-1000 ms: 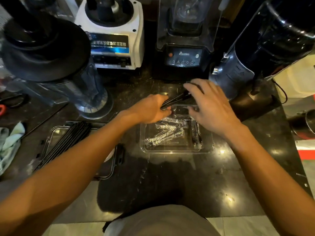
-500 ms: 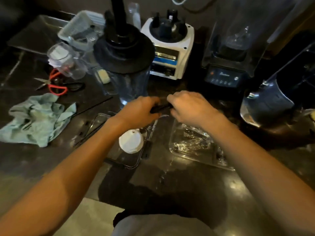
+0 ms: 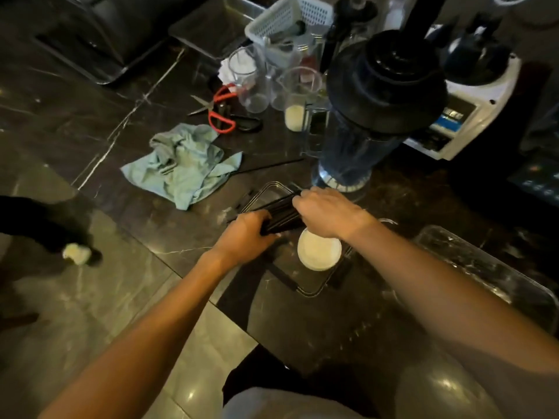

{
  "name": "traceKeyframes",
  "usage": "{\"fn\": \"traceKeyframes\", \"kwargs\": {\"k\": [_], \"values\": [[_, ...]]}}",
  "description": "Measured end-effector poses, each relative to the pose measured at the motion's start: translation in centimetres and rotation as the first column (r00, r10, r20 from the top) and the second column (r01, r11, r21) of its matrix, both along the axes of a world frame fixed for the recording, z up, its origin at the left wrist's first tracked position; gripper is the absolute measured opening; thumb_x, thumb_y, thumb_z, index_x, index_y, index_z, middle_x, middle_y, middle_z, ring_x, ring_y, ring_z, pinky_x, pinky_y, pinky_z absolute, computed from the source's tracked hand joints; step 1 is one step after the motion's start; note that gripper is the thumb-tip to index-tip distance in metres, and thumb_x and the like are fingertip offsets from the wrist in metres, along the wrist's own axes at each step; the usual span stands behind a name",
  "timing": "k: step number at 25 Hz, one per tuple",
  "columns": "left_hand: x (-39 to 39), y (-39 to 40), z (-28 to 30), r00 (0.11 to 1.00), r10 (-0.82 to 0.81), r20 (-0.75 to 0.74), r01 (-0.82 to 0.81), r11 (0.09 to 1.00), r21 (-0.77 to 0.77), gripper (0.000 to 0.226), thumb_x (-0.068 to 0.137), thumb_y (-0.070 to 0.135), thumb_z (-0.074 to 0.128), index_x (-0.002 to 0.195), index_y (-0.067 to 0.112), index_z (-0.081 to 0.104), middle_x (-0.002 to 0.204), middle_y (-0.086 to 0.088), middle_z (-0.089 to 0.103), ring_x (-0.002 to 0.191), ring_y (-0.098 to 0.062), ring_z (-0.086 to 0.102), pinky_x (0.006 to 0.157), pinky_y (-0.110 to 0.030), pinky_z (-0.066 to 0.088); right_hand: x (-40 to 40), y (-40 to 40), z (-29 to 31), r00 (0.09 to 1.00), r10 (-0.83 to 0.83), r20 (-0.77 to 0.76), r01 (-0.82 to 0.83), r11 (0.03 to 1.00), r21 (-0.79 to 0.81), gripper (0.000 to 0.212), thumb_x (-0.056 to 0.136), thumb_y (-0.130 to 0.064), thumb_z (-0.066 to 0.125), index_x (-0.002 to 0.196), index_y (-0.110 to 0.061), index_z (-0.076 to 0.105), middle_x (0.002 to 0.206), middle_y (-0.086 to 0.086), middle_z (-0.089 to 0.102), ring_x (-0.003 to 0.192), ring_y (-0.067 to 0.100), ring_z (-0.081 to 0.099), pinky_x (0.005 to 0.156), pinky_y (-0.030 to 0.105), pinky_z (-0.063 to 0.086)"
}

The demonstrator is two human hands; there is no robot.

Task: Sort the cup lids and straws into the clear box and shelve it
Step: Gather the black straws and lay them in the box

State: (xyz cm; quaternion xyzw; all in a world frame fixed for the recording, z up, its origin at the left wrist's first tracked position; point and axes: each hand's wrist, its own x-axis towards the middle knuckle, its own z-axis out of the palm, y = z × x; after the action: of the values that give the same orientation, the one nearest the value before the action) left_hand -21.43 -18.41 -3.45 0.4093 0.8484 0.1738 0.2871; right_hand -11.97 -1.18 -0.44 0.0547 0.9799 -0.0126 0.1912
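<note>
Black straws (image 3: 279, 214) are bunched in both hands w/ the bundle lying slantwise, far-right end up by the blender jug, near-left end poking past the left hand. Left hand (image 3: 245, 237) has a clenched grip round the near end of the bundle; right hand (image 3: 328, 213) is curled over the far end, fingers wrapped on the straws.

Change vs. half a sec ago: the hands and bundle were at the gap between the two clear containers, w/ the white lid in plain view below the left wrist. Now the bundle sits over the left container (image 3: 308, 291), the one w/ dark clips on its rim, and the right wrist is partly above the white lid (image 3: 319, 251), which lies inside that container. A sec ago the same bundle was over the right clear tray (image 3: 484, 267), the one w/ wrapped straws in it. So straws have moved tray → clip box.

Meaning, as a guess: the clip box is the target box, lid already in, straws about to be laid in beside it. Not released yet. Wrapped straws in the right tray probably remain to sort; shelving not begun.

One loose black straw (image 3: 269, 167) lies on the table (image 3: 151, 252) farther off, by the blue cloth (image 3: 181, 164). It likely needs collecting too.
</note>
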Motion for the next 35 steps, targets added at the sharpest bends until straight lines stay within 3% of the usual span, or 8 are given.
{"fn": "traceKeyframes", "kwargs": {"k": [8,18,23,32,35], "values": [[-0.2,1.9,-3.1,0.94,-0.164,-0.3,0.116,0.978,-0.171,0.046,0.089,0.033,0.067,0.13,0.016,0.058,0.122,-0.01,0.063,0.113,-0.03,0.062,0.096,-0.043,0.051,-3.2,2.2,-2.4,0.983,-0.074,0.165,0.083,0.995,-0.047,0.033,0.098,-0.014,0.059,0.13,-0.013,0.063,0.125,0.012,0.067,0.113,0.03,0.065,0.087,0.039,0.049],[-0.3,2.7,-4.1,0.928,-0.117,-0.355,0.069,0.987,-0.144,0.068,0.076,0.04,0.08,0.129,0.011,0.049,0.121,-0.012,0.056,0.11,-0.032,0.056,0.089,-0.041,0.048,-2.3,3.3,-2.4,0.984,-0.127,0.123,0.144,0.979,-0.147,0.045,0.092,-0.03,0.068,0.134,-0.017,0.058,0.123,0.008,0.058,0.114,0.025,0.058,0.084,0.034,0.043],[0.0,2.5,-4.2,0.874,-0.136,-0.466,0.067,0.985,-0.162,0.085,0.07,0.048,0.082,0.139,0.014,0.045,0.123,-0.014,0.051,0.108,-0.032,0.051,0.09,-0.042,0.046,-1.5,3.1,-2.4,0.988,-0.126,0.093,0.135,0.985,-0.105,0.044,0.096,-0.032,0.062,0.136,-0.014,0.057,0.129,0.011,0.057,0.124,0.028,0.054,0.098,0.041,0.045],[0.2,2.5,-3.6,0.894,-0.156,-0.419,0.105,0.984,-0.144,0.1,0.071,0.058,0.08,0.151,0.018,0.035,0.135,-0.013,0.046,0.12,-0.032,0.047,0.101,-0.045,0.044,-0.5,2.8,-1.7,0.982,-0.187,0.003,0.185,0.969,-0.162,0.039,0.1,-0.03,0.06,0.135,-0.015,0.056,0.128,0.008,0.059,0.122,0.026,0.055,0.097,0.04,0.047],[-0.8,2.6,-2.4,0.941,-0.032,-0.337,0.035,0.999,0.002,0.09,0.072,0.063,0.076,0.145,0.021,0.045,0.13,-0.011,0.049,0.118,-0.029,0.049,0.099,-0.045,0.046,-1.6,2.4,-1.4,0.971,-0.234,-0.055,0.218,0.955,-0.201,0.035,0.101,-0.029,0.057,0.133,-0.015,0.058,0.126,0.007,0.061,0.119,0.026,0.058,0.095,0.041,0.049]]}}
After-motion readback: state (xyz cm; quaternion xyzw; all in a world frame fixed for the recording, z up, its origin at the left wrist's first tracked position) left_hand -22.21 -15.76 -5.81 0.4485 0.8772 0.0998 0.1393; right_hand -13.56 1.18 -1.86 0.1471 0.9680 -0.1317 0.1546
